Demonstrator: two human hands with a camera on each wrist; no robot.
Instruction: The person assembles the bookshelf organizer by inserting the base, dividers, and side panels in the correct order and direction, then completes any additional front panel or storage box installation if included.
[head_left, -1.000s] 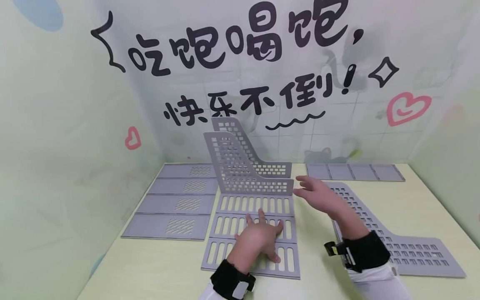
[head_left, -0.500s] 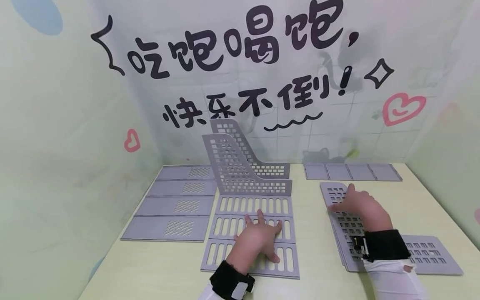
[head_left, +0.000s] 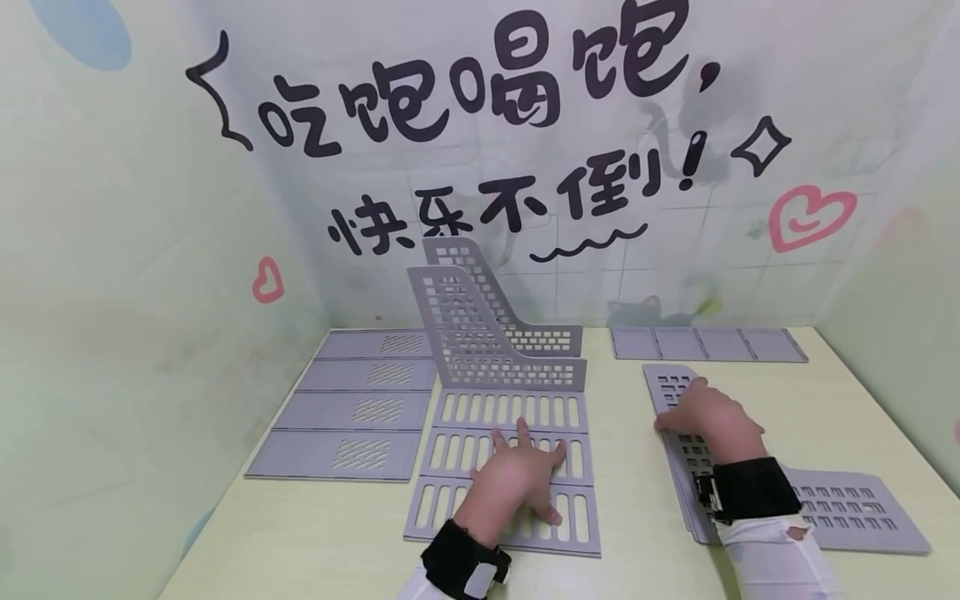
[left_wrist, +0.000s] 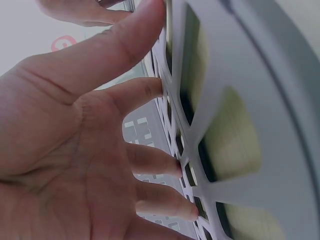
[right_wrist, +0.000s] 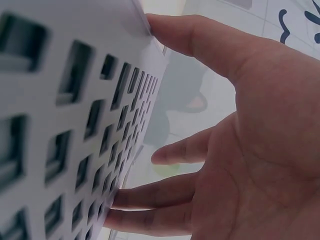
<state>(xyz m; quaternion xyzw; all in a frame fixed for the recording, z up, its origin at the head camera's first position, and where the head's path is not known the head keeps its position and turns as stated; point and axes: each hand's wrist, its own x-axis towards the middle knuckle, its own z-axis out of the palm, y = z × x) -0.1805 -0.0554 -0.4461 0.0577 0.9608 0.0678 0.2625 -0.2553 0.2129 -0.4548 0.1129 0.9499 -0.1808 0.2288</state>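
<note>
My left hand [head_left: 513, 479] rests with spread fingers on the grey slotted panels [head_left: 562, 546] laid flat at the front middle of the table. In the left wrist view its fingertips touch the slotted surface [left_wrist: 280, 125]. On the right, my right hand [head_left: 716, 421] lies over a flat, L-shaped perforated panel [head_left: 847, 540], which sits on another of about the same outline. The right wrist view shows the thumb [right_wrist: 185, 32] at the panel's edge and two straight fingers touching its far side. Two perforated side panels [head_left: 442, 367] stand upright behind the slotted ones.
Several grey panels with small slanted slots [head_left: 300, 454] lie in a column on the left. A row of narrow grey strips [head_left: 678, 343] lies at the back right. Cloth walls with black writing [head_left: 525, 200] enclose the table [head_left: 630, 533].
My right hand has left the upright panels' side and moved right, down onto the flat perforated panel. Its fingers have since settled there. The left hand stays where it was.
</note>
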